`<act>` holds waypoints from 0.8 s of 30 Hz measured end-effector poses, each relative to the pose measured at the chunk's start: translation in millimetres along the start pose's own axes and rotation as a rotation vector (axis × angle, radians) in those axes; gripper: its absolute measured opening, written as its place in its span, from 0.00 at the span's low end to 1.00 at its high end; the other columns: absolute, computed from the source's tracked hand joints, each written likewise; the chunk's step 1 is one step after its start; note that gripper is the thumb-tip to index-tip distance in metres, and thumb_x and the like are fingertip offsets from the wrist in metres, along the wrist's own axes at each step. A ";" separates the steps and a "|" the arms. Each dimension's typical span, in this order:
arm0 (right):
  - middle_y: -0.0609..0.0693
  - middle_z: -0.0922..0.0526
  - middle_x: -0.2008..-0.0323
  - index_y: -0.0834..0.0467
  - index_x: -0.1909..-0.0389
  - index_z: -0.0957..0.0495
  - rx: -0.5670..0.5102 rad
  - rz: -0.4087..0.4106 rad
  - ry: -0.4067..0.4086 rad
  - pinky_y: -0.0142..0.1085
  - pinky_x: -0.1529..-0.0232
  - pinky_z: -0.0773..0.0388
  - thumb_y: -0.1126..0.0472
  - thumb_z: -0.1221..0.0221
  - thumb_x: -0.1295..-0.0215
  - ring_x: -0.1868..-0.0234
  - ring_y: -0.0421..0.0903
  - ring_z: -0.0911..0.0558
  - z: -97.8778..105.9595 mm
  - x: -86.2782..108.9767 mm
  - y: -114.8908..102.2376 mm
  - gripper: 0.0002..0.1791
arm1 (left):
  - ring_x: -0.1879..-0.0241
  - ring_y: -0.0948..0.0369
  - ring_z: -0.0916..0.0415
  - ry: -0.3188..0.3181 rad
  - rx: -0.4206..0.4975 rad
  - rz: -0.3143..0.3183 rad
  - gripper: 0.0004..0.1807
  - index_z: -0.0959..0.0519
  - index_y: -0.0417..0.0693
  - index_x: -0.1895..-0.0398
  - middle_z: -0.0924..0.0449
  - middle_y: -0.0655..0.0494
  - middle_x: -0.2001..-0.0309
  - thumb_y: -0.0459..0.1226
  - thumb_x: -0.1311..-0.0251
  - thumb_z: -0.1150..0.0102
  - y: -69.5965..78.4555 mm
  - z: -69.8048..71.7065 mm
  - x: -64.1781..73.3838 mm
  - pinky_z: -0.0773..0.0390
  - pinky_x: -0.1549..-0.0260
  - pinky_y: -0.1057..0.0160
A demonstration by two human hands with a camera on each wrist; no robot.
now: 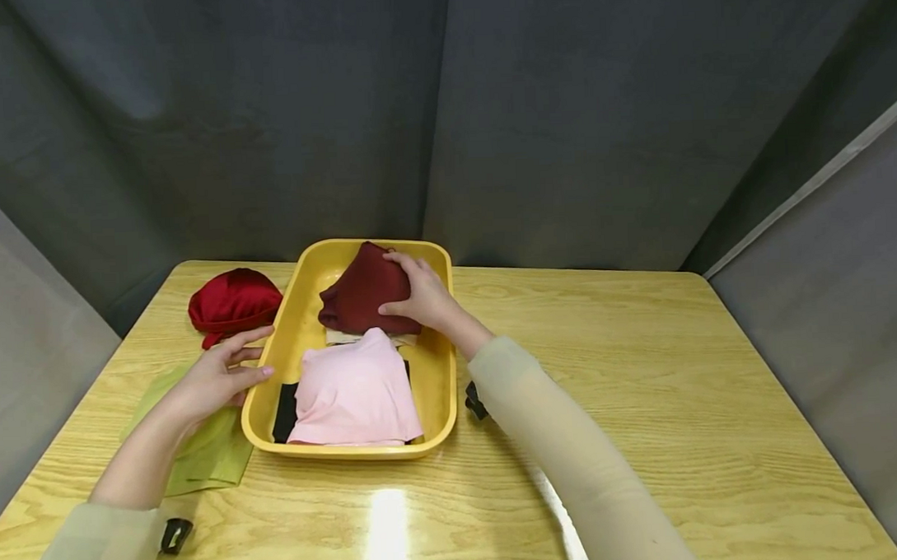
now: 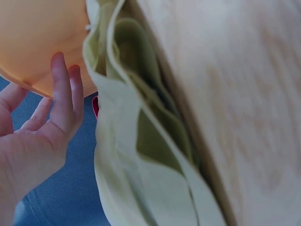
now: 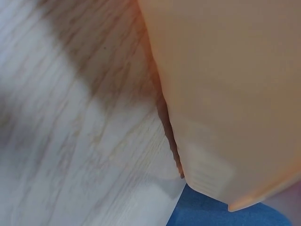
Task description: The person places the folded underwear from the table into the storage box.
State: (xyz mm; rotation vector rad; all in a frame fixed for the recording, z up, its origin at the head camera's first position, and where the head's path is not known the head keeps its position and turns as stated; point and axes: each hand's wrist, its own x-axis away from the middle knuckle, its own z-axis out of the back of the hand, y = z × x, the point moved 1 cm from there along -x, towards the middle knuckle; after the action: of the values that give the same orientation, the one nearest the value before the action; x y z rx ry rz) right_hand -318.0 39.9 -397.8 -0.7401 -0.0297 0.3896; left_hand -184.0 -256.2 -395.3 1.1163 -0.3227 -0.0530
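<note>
In the head view a yellow tub (image 1: 276, 352) holds folded garments. My right hand (image 1: 428, 297) reaches over its right rim and rests on a dark maroon garment (image 1: 363, 295) at the far end, thumb and fingers spread. A folded pink top (image 1: 359, 390) lies at the near end, over a black piece of cloth (image 1: 286, 413). My left hand (image 1: 218, 372) touches the tub's left rim with loosely extended fingers, seen against its outer wall (image 2: 33, 42) in the left wrist view. The right wrist view shows the tub's outer wall (image 3: 225, 94); the right hand's fingers are hidden there.
A shiny red cloth item (image 1: 236, 302) lies left of the tub on the wooden table (image 1: 607, 373). An olive-green garment (image 1: 210, 453) lies partly under my left hand and forearm. Dark grey curtains (image 1: 302, 112) hang behind the table.
</note>
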 end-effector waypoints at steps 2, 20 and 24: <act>0.54 0.33 0.41 0.45 0.32 0.41 0.024 -0.008 -0.010 0.44 0.43 0.28 0.52 0.29 0.50 0.44 0.50 0.31 -0.4 -0.8 1.1 0.45 | 0.53 0.52 0.27 0.000 0.001 -0.001 0.38 0.48 0.54 0.26 0.39 0.35 0.38 0.40 0.37 0.42 0.2 -0.3 -0.1 0.21 0.64 0.60; 0.57 0.44 0.30 0.48 0.28 0.44 0.145 -0.014 -0.078 0.46 0.34 0.40 0.51 0.34 0.44 0.32 0.55 0.40 0.6 -1.1 0.7 0.43 | 0.52 0.50 0.26 -0.009 0.015 -0.005 0.38 0.48 0.54 0.26 0.40 0.33 0.37 0.39 0.37 0.43 -0.8 -0.7 -4.0 0.20 0.62 0.58; 0.56 0.45 0.29 0.48 0.28 0.45 0.130 -0.006 -0.083 0.46 0.33 0.41 0.50 0.34 0.43 0.31 0.55 0.41 2.7 0.1 -0.3 0.44 | 0.53 0.51 0.26 -0.011 0.014 -0.007 0.38 0.48 0.54 0.26 0.39 0.34 0.38 0.39 0.37 0.43 -0.7 -0.9 -4.6 0.20 0.63 0.59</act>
State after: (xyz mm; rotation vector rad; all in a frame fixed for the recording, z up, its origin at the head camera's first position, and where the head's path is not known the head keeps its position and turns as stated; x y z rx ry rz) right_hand -318.2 41.4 -395.6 -0.5951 -0.0840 0.4123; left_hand -188.0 -254.8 -397.3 1.1310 -0.3292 -0.0636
